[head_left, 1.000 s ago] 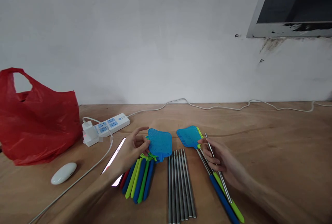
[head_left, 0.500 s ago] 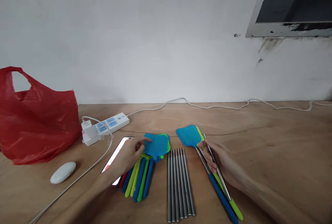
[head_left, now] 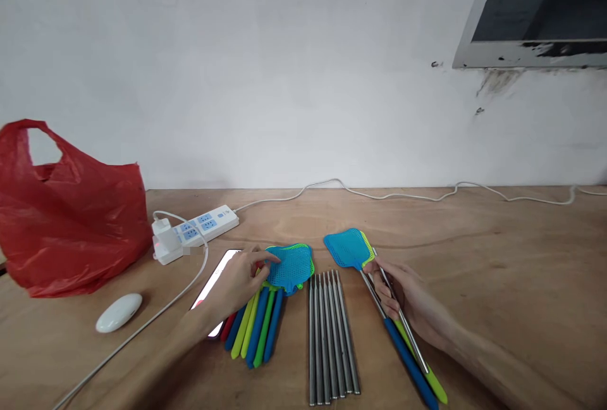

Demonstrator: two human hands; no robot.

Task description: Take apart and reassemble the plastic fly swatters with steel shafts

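My left hand (head_left: 241, 280) is at the left edge of a stack of fly swatters, its index finger and thumb apart and touching the heads. A blue mesh head (head_left: 290, 267) lies uppermost. A bit of red shows beside the fingers. Blue, yellow-green, green and red handles (head_left: 258, 328) fan out below. My right hand (head_left: 391, 286) closes around a thin metal rod (head_left: 412, 340), held slanted above two more fly swatters. Their heads, blue (head_left: 348, 248) over yellow, overlap, and their blue handle (head_left: 410, 362) and yellow-green handle lie side by side. Several metal rods (head_left: 332, 340) lie in a row between my hands.
A phone (head_left: 215, 283) with a lit screen is partly under my left forearm. A white power strip (head_left: 220, 220) with a plugged-in charger, its cable (head_left: 161, 312), a white mouse-shaped object (head_left: 118, 313) and a red plastic bag (head_left: 80, 226) occupy the left. A wall rises behind the table.
My left index finger and thumb have spread apart at the swatter heads, and a red bit now shows beside them. My right hand keeps the rod in nearly the same place.
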